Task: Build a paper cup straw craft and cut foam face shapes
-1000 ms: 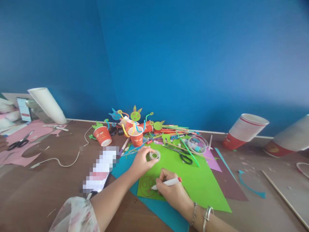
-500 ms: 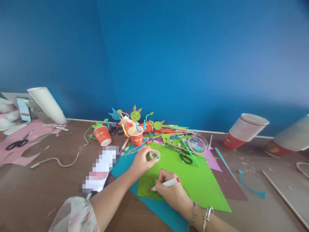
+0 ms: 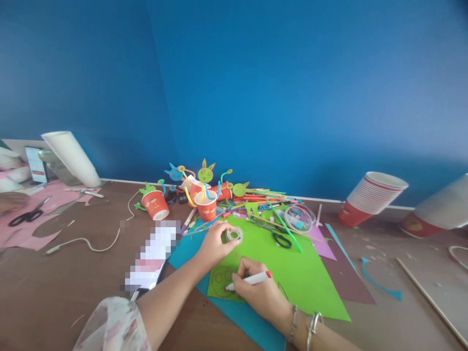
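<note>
My right hand grips a white marker with a red end, its tip on a face drawing in red lines. The drawing is at the lower left corner of a green paper sheet, which overlaps a blue sheet. My left hand pinches a small roll of clear tape between thumb and fingers, over the green sheet's upper left part. Black-handled scissors lie on the same sheet, partly under a green straw.
Decorated red paper cups stand behind my hands, beside a pile of pipe cleaners and straws. A phone lies left of my left arm. Stacked cups stand at the right. Another person's hand shows at the far left by pink paper.
The marker tip has shifted slightly left on the drawn face, along with my right hand. My left hand stays put. Another person's hand has appeared at the far left.
</note>
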Demonstrator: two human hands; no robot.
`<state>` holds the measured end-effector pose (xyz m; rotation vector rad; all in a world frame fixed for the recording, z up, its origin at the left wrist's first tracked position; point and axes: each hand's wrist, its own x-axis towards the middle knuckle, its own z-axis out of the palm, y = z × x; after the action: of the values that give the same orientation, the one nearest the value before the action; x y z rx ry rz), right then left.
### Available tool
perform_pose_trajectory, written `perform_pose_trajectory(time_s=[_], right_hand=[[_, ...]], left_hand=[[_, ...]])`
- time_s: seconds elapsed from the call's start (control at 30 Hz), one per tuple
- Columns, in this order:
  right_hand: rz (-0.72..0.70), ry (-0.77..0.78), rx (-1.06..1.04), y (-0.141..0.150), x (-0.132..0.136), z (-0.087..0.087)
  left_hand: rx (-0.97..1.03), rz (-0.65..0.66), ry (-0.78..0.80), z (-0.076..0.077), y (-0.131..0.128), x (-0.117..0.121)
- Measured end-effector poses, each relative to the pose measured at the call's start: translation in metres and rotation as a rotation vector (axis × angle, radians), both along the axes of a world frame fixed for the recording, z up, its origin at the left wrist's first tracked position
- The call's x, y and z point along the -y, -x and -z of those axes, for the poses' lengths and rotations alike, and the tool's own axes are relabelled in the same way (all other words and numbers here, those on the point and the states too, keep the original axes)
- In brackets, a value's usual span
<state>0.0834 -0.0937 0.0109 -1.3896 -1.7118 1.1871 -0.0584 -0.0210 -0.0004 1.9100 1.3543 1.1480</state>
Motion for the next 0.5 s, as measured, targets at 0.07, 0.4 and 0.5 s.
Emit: perform_pose_trajectory(time_s=[0.07,0.4,0.5], right_hand=[[0.009,0.002,0.015,0.0004,0.0002,-0.0005],[0.000,0.019,-0.001,0.0008,0.0012,-0.0001],[-0.004,0.018,-0.003,0.0007,0.0006,0.0004]], left_hand=[[0.000,-0.001,-0.001,0.0001,0.0000,-0.0001],[0.000,-0.007,-0.006,0.0029,0.0002,-0.0016],[0.001,-0.005,-0.007,0.0026,0.0003,-0.0013]])
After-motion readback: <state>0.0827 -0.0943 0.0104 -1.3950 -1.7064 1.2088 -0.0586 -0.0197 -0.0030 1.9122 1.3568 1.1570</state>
